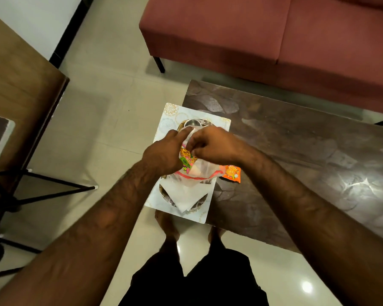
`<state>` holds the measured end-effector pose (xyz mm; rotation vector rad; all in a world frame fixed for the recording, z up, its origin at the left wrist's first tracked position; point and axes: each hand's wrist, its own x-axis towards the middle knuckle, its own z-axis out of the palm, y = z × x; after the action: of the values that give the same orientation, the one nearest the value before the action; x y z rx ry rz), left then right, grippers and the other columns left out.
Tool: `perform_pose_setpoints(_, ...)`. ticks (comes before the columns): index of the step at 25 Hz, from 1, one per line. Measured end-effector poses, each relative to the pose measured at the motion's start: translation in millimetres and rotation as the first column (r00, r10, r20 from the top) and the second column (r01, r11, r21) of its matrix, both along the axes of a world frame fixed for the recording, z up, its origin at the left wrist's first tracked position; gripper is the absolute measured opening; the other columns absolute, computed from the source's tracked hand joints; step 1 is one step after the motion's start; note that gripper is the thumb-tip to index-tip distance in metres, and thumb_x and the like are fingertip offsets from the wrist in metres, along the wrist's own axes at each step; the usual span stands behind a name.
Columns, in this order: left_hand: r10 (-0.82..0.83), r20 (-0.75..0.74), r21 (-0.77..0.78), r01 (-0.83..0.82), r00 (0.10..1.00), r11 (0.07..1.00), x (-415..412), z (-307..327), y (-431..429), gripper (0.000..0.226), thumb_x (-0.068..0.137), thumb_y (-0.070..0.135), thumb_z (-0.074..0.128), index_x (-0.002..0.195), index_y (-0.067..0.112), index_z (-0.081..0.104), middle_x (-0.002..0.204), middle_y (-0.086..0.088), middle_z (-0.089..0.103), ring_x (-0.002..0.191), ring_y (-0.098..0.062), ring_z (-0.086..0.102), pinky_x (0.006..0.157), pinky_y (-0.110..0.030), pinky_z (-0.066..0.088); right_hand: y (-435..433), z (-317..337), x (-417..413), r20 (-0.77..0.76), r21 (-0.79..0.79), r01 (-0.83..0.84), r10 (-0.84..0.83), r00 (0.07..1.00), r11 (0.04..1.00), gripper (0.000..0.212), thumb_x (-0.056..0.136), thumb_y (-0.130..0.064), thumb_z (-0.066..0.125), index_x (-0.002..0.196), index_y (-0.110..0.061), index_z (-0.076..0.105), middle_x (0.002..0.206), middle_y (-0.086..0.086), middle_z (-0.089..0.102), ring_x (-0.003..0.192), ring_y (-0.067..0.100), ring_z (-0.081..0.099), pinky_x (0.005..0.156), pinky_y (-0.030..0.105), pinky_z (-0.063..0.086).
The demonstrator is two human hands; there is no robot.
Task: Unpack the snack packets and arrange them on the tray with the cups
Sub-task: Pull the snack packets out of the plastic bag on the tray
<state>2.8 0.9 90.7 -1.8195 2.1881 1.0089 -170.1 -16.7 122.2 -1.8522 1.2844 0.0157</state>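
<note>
Both hands meet above the tray (164, 120), which lies on the left end of the dark table. My left hand (164, 153) and my right hand (215, 146) both grip a see-through plastic bag (195, 180) with a red line near its rim. A yellow snack packet (187, 156) with a green label shows inside the bag between the hands. Another orange snack packet (232, 172) lies on the table just right of the bag. A steel cup (191, 123) stands on a metal plate beyond my fingers. A white napkin (184, 199) lies under the bag.
The dark patterned table (296, 162) stretches to the right. A red sofa (274, 36) stands behind it. A wooden table (20, 85) with black legs is at the left. My bare feet stand on the tiled floor at the table's near corner.
</note>
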Motion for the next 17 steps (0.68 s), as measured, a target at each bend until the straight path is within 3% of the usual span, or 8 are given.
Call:
perform_pose_setpoints(6,0.019,-0.054,-0.046,-0.021,0.998,0.999,13.8,-2.3,12.7,0.095,0.080,0.010,0.065,0.158,0.031,0.016,0.156,-0.002,0.037,0.118,-0.035,0.059,0.086,-0.037,0.051,-2.8,-70.8,57.1,-0.390,0.203,-0.002,0.083,0.917,0.979,0.043,0.106,-0.016,0.056,0.146,0.000,0.058,0.149,0.019,0.062,0.139,0.034,0.060,0.114,0.038,0.047)
perform_pose_setpoints(8,0.010,-0.028,-0.042,-0.011,1.000,0.999,19.5,-5.6,16.2,0.100,0.078,0.008,0.067,0.158,0.033,0.013,0.157,0.000,0.036,0.116,-0.034,0.060,0.085,-0.040,0.053,-9.3,-98.8,57.4,-0.410,0.276,0.189,-0.063,0.910,0.942,0.042,0.104,-0.012,0.055,0.143,0.003,0.059,0.146,0.023,0.062,0.135,0.038,0.062,0.104,0.042,0.053)
perform_pose_setpoints(10,0.007,-0.019,-0.056,-0.008,1.000,0.998,22.9,-9.0,14.5,0.101,0.077,0.007,0.066,0.158,0.033,0.012,0.158,0.001,0.034,0.113,-0.034,0.062,0.074,-0.034,0.048,-18.2,-119.7,55.7,-0.352,0.432,0.441,-0.303,0.886,0.787,0.042,0.103,-0.007,0.056,0.144,0.002,0.058,0.147,0.024,0.061,0.136,0.042,0.061,0.100,0.048,0.055)
perform_pose_setpoints(12,0.005,-0.035,-0.072,-0.008,0.999,0.997,21.7,-9.2,15.3,0.102,0.077,0.007,0.067,0.158,0.033,0.011,0.159,0.002,0.034,0.109,-0.034,0.063,0.068,-0.031,0.039,-13.3,-129.1,69.8,-0.317,0.523,0.558,-0.462,0.829,0.644,0.042,0.104,-0.006,0.054,0.146,0.000,0.055,0.150,0.021,0.059,0.137,0.041,0.059,0.105,0.053,0.053)
perform_pose_setpoints(14,-0.008,-0.048,-0.081,0.004,0.999,0.997,22.7,-11.3,16.6,0.101,0.078,0.009,0.068,0.158,0.033,0.012,0.158,0.001,0.036,0.107,-0.032,0.063,0.066,-0.031,0.036,-1.0,-134.7,90.0,-0.340,0.496,0.602,-0.498,0.798,0.626,0.039,0.111,-0.021,0.037,0.141,-0.004,0.055,0.149,0.022,0.059,0.124,0.036,0.065,0.103,0.058,0.055)
perform_pose_setpoints(15,-0.014,-0.057,-0.091,0.009,0.998,0.996,22.7,-13.1,16.9,0.100,0.079,0.012,0.069,0.158,0.033,0.012,0.157,0.001,0.037,0.108,-0.032,0.063,0.066,-0.031,0.036,5.6,-135.2,92.1,-0.302,0.550,0.543,-0.456,0.838,0.634,0.062,0.104,-0.056,0.023,0.137,-0.014,0.053,0.152,0.020,0.057,0.107,0.028,0.070,0.092,0.054,0.061)
perform_pose_setpoints(16,-0.016,-0.065,-0.093,0.010,0.998,0.996,24.7,-15.4,16.8,0.099,0.080,0.014,0.070,0.159,0.032,0.012,0.157,0.001,0.037,0.110,-0.031,0.063,0.066,-0.032,0.036,0.9,-134.1,101.7,-0.306,0.617,0.530,-0.443,0.842,0.581,0.078,0.074,-0.079,0.046,0.131,-0.027,0.048,0.158,0.015,0.053,0.087,0.015,0.071,0.077,0.040,0.066)
perform_pose_setpoints(17,-0.015,-0.071,-0.090,0.008,0.997,0.996,27.2,-17.6,16.0,0.099,0.081,0.016,0.071,0.159,0.032,0.012,0.157,0.001,0.037,0.111,-0.030,0.063,0.067,-0.031,0.038,-0.4,-140.8,99.3,-0.276,0.684,0.550,-0.527,0.803,0.479,0.083,0.048,-0.061,0.063,0.124,-0.035,0.044,0.163,0.009,0.049,0.070,0.006,0.068,0.063,0.027,0.062)
